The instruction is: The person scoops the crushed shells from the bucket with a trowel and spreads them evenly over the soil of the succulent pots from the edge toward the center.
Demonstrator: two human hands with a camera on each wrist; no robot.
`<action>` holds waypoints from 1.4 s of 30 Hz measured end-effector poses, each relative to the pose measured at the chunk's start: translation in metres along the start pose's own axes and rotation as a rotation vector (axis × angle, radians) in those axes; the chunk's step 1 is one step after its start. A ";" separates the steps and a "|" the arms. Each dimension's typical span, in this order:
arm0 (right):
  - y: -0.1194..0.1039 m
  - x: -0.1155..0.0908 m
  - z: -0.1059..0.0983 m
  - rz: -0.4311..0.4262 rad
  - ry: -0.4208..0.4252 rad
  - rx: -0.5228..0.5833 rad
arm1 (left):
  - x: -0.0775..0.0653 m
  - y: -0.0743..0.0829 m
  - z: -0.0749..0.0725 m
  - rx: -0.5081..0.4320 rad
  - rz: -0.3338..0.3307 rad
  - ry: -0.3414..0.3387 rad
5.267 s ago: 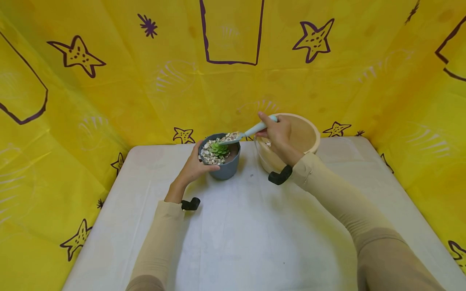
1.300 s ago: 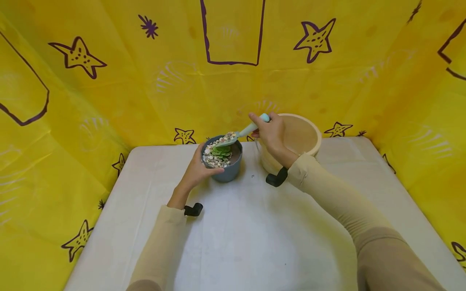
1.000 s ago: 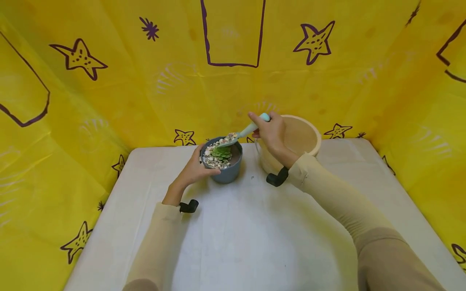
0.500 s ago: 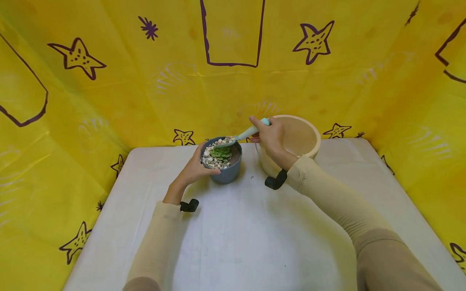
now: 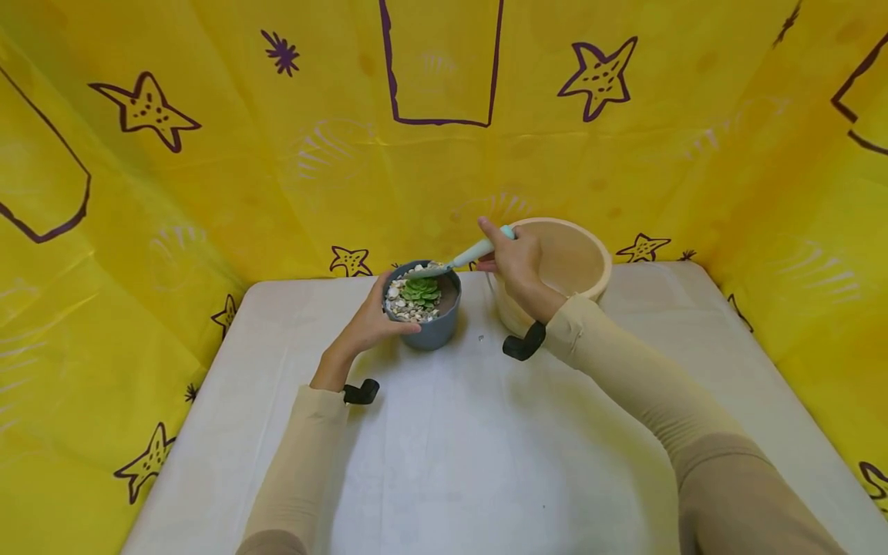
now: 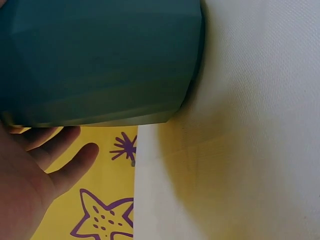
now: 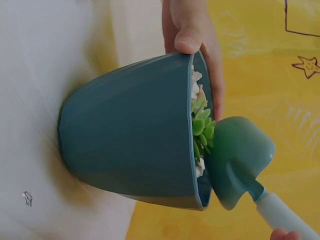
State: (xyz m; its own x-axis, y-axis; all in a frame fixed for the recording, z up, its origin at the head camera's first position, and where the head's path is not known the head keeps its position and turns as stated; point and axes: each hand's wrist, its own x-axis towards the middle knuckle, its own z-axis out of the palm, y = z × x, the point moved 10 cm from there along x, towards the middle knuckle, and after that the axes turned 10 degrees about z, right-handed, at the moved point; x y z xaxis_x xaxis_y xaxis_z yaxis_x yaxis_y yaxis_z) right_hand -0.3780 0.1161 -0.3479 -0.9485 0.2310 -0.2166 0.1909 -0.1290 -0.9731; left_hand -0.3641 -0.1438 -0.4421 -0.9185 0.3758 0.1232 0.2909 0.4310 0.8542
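Note:
My left hand (image 5: 368, 320) holds a blue-grey plant pot (image 5: 435, 333) by its left side, thumb along the front of the rim and fingers behind. Inside the pot, a green succulent (image 5: 421, 291) sits among pale gravel (image 5: 409, 310), with bare brown soil at the right. My right hand (image 5: 519, 260) grips the light blue handle of a small trowel (image 5: 475, 253). Its blade (image 7: 242, 150) is tilted over the back of the pot, close above the succulent. In the left wrist view, the pot (image 6: 100, 65) covers part of the fingers.
Behind and below my right hand stands a large round beige tub (image 5: 602, 270). One small clear bit (image 5: 481, 338) lies on the white tabletop (image 5: 444, 447) between pot and tub. Yellow patterned cloth (image 5: 444, 169) rises close behind the table and at both sides.
The gravel heaped on the trowel has slid off the blade into the back of the pot. The trowel has tipped and lowered slightly. My left hand still steadies the pot.

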 end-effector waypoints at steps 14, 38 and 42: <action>0.012 0.006 0.003 0.089 0.000 0.105 | -0.001 0.006 0.001 -0.017 -0.016 -0.022; 0.016 0.005 -0.001 0.186 0.044 0.089 | -0.002 0.005 0.000 0.002 0.045 0.024; 0.018 0.007 0.001 0.200 0.028 0.072 | -0.005 0.008 0.000 0.025 0.037 0.052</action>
State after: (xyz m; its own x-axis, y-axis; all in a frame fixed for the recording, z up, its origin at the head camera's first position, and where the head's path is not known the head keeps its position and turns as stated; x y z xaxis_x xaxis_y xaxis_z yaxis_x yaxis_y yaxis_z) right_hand -0.3813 0.1146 -0.3666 -0.8859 0.2204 -0.4081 0.3552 -0.2437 -0.9025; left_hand -0.3575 -0.1422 -0.4353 -0.9195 0.3489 0.1813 0.3310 0.4382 0.8357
